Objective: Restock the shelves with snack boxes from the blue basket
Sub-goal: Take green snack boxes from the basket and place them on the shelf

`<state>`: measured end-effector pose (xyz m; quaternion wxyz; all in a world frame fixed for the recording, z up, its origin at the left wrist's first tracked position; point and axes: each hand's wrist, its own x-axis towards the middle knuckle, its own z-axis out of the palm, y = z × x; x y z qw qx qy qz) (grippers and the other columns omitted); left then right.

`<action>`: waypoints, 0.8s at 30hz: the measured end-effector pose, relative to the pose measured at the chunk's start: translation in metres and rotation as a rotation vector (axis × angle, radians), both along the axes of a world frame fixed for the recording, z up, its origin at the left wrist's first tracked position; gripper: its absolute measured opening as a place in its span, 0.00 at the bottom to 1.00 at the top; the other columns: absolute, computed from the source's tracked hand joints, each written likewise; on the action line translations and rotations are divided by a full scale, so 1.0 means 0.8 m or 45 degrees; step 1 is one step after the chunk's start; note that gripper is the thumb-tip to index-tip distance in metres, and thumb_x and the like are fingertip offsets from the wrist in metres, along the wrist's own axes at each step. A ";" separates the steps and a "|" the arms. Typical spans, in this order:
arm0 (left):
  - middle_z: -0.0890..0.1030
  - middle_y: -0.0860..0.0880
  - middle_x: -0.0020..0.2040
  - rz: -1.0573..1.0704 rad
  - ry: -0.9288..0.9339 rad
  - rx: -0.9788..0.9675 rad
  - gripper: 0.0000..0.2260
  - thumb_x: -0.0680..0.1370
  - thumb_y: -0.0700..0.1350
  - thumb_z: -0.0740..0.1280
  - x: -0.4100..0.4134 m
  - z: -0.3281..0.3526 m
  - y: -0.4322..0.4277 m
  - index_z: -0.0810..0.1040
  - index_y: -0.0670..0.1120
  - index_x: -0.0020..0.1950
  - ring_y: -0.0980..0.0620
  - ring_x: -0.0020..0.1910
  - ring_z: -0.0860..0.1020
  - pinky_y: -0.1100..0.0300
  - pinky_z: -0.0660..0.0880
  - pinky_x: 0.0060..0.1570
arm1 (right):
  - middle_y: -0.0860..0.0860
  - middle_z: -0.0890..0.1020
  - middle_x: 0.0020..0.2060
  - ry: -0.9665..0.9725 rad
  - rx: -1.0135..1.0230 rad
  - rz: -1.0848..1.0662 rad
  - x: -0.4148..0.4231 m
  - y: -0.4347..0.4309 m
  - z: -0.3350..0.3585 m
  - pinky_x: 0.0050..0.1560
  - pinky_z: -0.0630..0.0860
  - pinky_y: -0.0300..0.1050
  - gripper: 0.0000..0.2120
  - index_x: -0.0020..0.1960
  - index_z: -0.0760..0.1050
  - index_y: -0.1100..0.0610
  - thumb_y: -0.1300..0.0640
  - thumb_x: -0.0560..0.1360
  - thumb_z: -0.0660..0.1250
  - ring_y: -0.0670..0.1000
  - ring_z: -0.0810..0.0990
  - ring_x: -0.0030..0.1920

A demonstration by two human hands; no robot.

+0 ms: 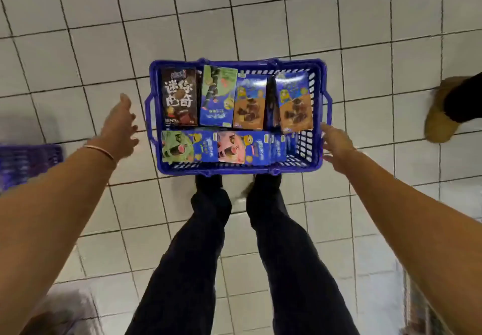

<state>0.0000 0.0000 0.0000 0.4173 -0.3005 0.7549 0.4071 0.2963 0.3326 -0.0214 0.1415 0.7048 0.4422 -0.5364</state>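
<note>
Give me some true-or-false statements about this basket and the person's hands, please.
The blue basket stands on a tiled floor. True.
The left hand holds a snack box. False: it holds nothing, its fingers spread beside the basket.
A dark brown box lies in the basket's far left corner. True.
The bracelet is on the right wrist. False: it sits on the left wrist.
The right hand holds nothing and is near the basket's right side. True.
</note>
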 end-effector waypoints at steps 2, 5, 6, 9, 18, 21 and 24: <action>0.69 0.49 0.78 -0.008 -0.006 -0.088 0.31 0.83 0.69 0.54 -0.008 -0.040 -0.001 0.64 0.54 0.81 0.43 0.78 0.66 0.40 0.59 0.77 | 0.58 0.76 0.65 -0.159 0.167 -0.008 -0.016 0.016 -0.034 0.60 0.77 0.56 0.40 0.71 0.69 0.59 0.37 0.67 0.69 0.57 0.78 0.57; 0.81 0.47 0.66 -0.058 -0.192 -0.048 0.30 0.81 0.71 0.54 0.001 -0.082 -0.002 0.75 0.52 0.71 0.43 0.66 0.78 0.39 0.68 0.73 | 0.54 0.76 0.60 -0.131 0.238 -0.165 -0.032 0.035 -0.068 0.48 0.79 0.54 0.41 0.68 0.69 0.56 0.33 0.64 0.70 0.56 0.78 0.53; 0.83 0.46 0.62 -0.026 -0.204 -0.027 0.29 0.81 0.71 0.56 0.007 -0.090 -0.002 0.77 0.50 0.67 0.44 0.62 0.80 0.39 0.73 0.69 | 0.53 0.79 0.55 -0.053 0.202 -0.222 -0.034 0.039 -0.080 0.42 0.79 0.51 0.34 0.61 0.72 0.57 0.34 0.66 0.72 0.54 0.80 0.48; 0.83 0.43 0.63 0.096 -0.074 -0.048 0.19 0.83 0.62 0.63 0.018 -0.107 0.000 0.78 0.47 0.60 0.45 0.56 0.82 0.44 0.80 0.63 | 0.53 0.83 0.45 0.035 0.113 -0.249 -0.031 0.046 -0.096 0.34 0.77 0.44 0.14 0.45 0.74 0.53 0.43 0.74 0.72 0.51 0.82 0.38; 0.83 0.50 0.44 0.207 0.133 -0.202 0.11 0.82 0.55 0.67 0.002 -0.047 0.044 0.76 0.49 0.46 0.53 0.41 0.83 0.54 0.83 0.42 | 0.54 0.84 0.49 -0.044 0.155 -0.272 -0.039 0.079 -0.025 0.46 0.82 0.52 0.18 0.52 0.75 0.56 0.43 0.74 0.72 0.54 0.84 0.43; 0.83 0.53 0.39 0.133 0.237 -0.239 0.12 0.81 0.57 0.68 -0.005 0.028 0.071 0.76 0.50 0.43 0.57 0.33 0.83 0.60 0.78 0.31 | 0.53 0.83 0.49 -0.068 0.248 -0.252 -0.042 0.099 0.053 0.52 0.82 0.55 0.20 0.52 0.75 0.55 0.39 0.74 0.71 0.56 0.84 0.48; 0.84 0.55 0.37 0.124 0.331 -0.215 0.12 0.80 0.56 0.69 -0.027 0.120 0.107 0.78 0.49 0.43 0.57 0.35 0.84 0.62 0.79 0.31 | 0.52 0.81 0.47 -0.008 0.346 -0.307 -0.055 0.127 0.148 0.50 0.83 0.54 0.19 0.50 0.72 0.54 0.40 0.75 0.70 0.55 0.84 0.48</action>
